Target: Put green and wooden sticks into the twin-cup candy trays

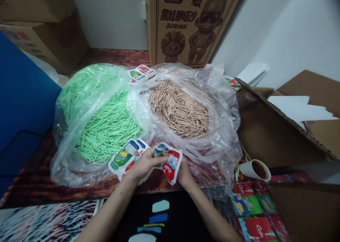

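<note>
Near the table's front edge, my left hand (pixel 145 164) pinches a bent printed drink card (pixel 173 164) with a red cola panel and a green panel. My right hand (pixel 183 172) is closed at the card's right edge, its fingers partly hidden behind it. Under and left of my left hand lie several similar drink cards (pixel 121 159) with white borders. Beyond them stands an open clear bag of thin green sticks (pixel 111 128). To its right is another open bag of short brown sticks (pixel 180 111).
A small stack of drink cards (pixel 142 73) rests between the bags. On the right are a paper cup (pixel 255 170) of dark liquid, an open carton (pixel 260 118) and red-green packets (pixel 256 228). A tall printed box (pixel 186 26) stands behind; a blue panel (pixel 23 104) is at left.
</note>
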Tool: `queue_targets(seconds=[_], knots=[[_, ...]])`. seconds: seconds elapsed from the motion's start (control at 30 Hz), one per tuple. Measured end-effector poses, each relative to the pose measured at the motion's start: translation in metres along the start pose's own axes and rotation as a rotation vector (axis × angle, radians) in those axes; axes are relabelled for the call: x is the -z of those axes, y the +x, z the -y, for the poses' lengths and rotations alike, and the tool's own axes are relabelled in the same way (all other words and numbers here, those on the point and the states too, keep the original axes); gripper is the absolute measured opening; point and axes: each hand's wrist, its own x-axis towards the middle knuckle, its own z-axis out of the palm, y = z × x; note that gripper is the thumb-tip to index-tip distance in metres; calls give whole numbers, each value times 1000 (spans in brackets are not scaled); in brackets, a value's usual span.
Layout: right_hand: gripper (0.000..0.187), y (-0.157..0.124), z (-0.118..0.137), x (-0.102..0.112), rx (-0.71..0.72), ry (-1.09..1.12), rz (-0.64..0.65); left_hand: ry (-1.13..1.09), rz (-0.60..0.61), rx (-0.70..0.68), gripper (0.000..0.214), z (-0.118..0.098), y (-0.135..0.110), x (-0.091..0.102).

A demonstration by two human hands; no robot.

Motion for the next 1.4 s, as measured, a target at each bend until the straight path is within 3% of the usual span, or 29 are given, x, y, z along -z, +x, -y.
queue_targets(seconds=[0.2, 0.33, 0.6, 0.8, 1.0, 1.13, 1.4], knots=[[17, 3, 4, 4, 48, -111, 3, -215, -439, -119, 27, -4, -20, 27], [20, 6, 8, 0, 39, -87, 17, -261, -590, -112, 34, 3, -31, 33], [19, 23, 39, -15, 125, -11, 100, -286, -597, -53, 32, 3, -41, 28], [19, 24, 36, -21, 122, -20, 106, -166, -532, -38, 37, 15, -41, 32], [18, 23, 34, -20, 117, -11, 86, -63, -581, -77, 32, 27, -40, 39], [19, 23, 35, -18, 115, -13, 89, 100, -628, -110, 27, 26, -42, 39], [20, 21, 34, -19, 111, -9, 97, 155, -551, -41, 44, 16, -41, 31]])
